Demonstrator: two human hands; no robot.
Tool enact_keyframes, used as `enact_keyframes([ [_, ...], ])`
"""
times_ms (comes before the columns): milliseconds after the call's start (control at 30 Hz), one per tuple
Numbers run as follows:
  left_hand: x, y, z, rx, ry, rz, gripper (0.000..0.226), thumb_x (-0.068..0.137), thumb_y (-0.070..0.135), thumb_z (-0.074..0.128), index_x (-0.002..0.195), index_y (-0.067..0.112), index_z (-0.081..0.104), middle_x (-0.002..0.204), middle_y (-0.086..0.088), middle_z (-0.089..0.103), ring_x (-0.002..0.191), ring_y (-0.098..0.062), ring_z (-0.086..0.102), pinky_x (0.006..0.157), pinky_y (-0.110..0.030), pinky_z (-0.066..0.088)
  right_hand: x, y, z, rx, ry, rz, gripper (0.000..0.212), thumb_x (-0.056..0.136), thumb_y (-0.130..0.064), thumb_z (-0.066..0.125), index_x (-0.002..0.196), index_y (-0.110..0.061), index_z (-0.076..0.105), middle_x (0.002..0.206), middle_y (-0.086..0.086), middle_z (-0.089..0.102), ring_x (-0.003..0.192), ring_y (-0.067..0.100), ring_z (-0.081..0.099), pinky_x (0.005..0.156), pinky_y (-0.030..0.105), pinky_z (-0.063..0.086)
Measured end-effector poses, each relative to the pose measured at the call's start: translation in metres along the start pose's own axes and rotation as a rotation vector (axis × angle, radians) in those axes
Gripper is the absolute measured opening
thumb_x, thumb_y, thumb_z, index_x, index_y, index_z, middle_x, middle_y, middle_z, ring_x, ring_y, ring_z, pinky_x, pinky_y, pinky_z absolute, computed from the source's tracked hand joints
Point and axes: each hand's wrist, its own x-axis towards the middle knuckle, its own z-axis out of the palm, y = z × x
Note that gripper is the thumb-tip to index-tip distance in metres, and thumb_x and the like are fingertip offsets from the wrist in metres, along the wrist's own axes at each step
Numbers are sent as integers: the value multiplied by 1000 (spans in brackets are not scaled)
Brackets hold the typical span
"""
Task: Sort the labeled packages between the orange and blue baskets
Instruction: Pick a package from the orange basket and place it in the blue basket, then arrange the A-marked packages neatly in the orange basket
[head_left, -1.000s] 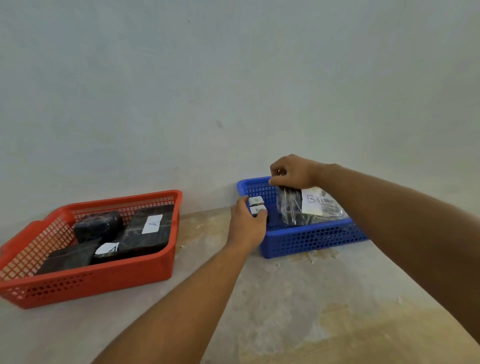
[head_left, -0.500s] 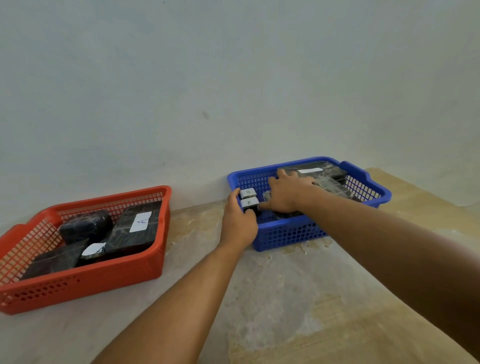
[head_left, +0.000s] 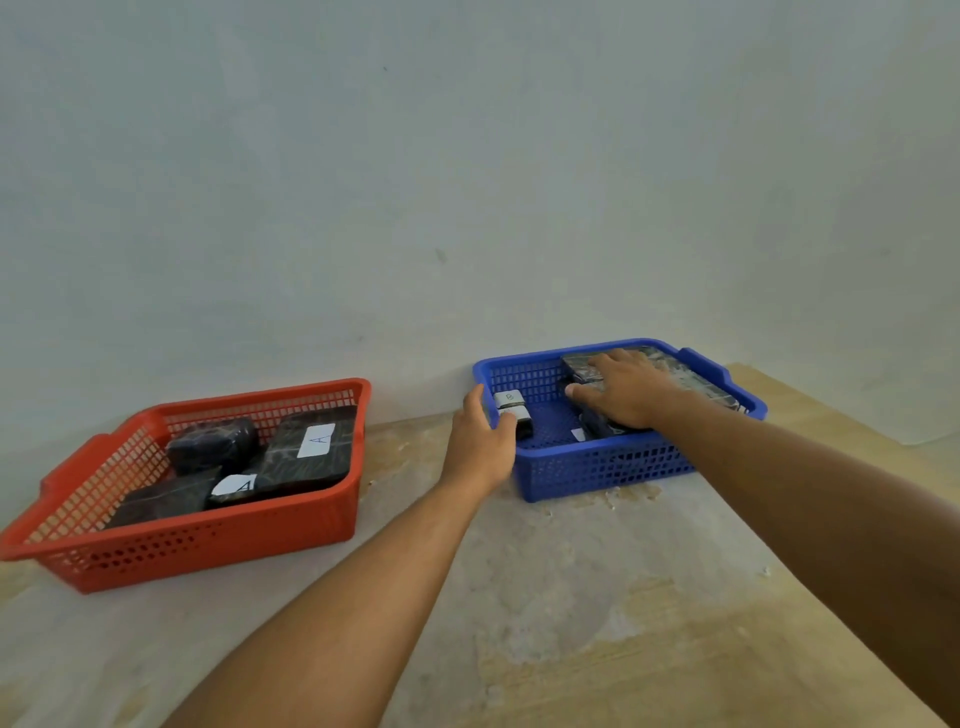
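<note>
A pale, bare wall is being faced across a worn, mottled table top (head_left: 571, 597), with both baskets set back against the wall, well apart from each other. Inside the blue basket (head_left: 597, 467), on the right, wrapped dark packages are being arranged: two small packages (head_left: 514, 410) with white labels, one reading B, are standing at the left end, and a large flat package (head_left: 696, 376) is lying toward the back right corner, with another dark package (head_left: 597, 428) bearing a white tag partly covered below it. The large package is being pressed flat, probably so that it is seated low and room is left beside it. In the orange basket (head_left: 208, 540), on the left, several dark packages (head_left: 306, 452) are lying flat and overlapping, two of them showing labels marked A, so the sorting is being judged as nearly complete, with nothing left loose on the table. The right hand (head_left: 628, 389) is being held palm down over the large package, fingers spread and extended, resting on it rather than closed around it; the forearm is being reached in over the front rim. The left hand (head_left: 480, 447) is being kept at the basket's left front corner, thumb up against the rim and fingers curled toward the small labeled packages; whether these are being gripped or only steadied cannot be told, as the fingertips are hidden. That hand is likely being used to brace the basket against sliding.
</note>
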Motion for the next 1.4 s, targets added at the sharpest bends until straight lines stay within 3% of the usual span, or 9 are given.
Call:
enact_keyframes([
  [200, -6, 5, -96, -2, 42, 223, 20, 93, 21, 57, 110, 23, 66, 111, 8, 67, 97, -5, 62, 74, -5, 40, -22, -83, -4, 73, 49, -264, 54, 94, -63, 45, 124, -21, 60, 130, 2, 56, 120, 25, 49, 97, 49, 44],
  [400, -17, -49, -222, 204, 188, 233, 17, 94, 22, 57, 94, 36, 65, 96, 21, 66, 89, 6, 60, 73, -15, 45, -38, -190, 7, 184, 31, -529, 33, 91, -54, 56, 110, -28, 62, 109, -7, 60, 88, 9, 51, 81, 33, 47],
  [500, -25, -92, -283, 383, 322, 151, 17, 92, 20, 58, 97, 34, 65, 99, 16, 66, 87, 0, 60, 71, -17, 43, -39, -238, 13, 230, -19, -625, 23, 89, -45, 60, 104, -28, 64, 106, -7, 65, 93, 12, 57, 83, 32, 49],
  [633, -28, -148, -346, 655, 432, -9, 24, 88, 26, 59, 112, 29, 65, 117, -3, 64, 105, -26, 61, 87, -37, 46, -32, -293, 26, 239, -33, -728, 22, 89, -40, 64, 104, -25, 66, 97, -12, 60, 88, 9, 54, 74, 26, 43],
  [833, -6, -183, -386, 627, 319, -176, 48, 92, 36, 53, 138, 20, 49, 139, -13, 52, 118, -31, 56, 98, -47, 47, -6, -364, 43, 186, -79, -783, 23, 88, -40, 65, 105, -25, 66, 109, -3, 68, 101, 18, 59, 90, 42, 50],
  [1033, 0, -201, -375, 760, 304, -265, 67, 88, 67, 34, 145, 32, 33, 148, -3, 38, 125, -30, 51, 90, -46, 44, 24, -411, 68, -172, -196, -795, 46, 79, -54, 72, 116, -32, 58, 112, -10, 64, 106, 17, 51, 90, 47, 27],
  [1167, 1, -206, -376, 766, 324, -251, 67, 88, 68, 32, 144, 32, 33, 146, -3, 41, 122, -29, 52, 88, -44, 44, 40, -437, 74, -189, -303, -785, 19, 90, -31, 59, 108, -28, 64, 111, -7, 66, 109, 21, 55, 98, 57, 23],
  [1267, 2, -209, -375, 773, 332, -242, 66, 87, 68, 30, 143, 33, 34, 144, -3, 42, 119, -30, 53, 85, -43, 43, 58, -447, 75, -316, -237, -723, 28, 86, -8, 54, 107, -19, 70, 110, 2, 67, 109, 25, 55, 102, 61, 24],
  [1400, 5, -214, -375, 768, 356, -235, 66, 86, 70, 29, 141, 34, 35, 142, -3, 44, 116, -29, 55, 77, -40, 42, 75, -447, 86, -480, -298, -696, 50, 85, -2, 54, 128, -26, 62, 116, 2, 66, 110, 26, 53, 102, 58, 22],
])
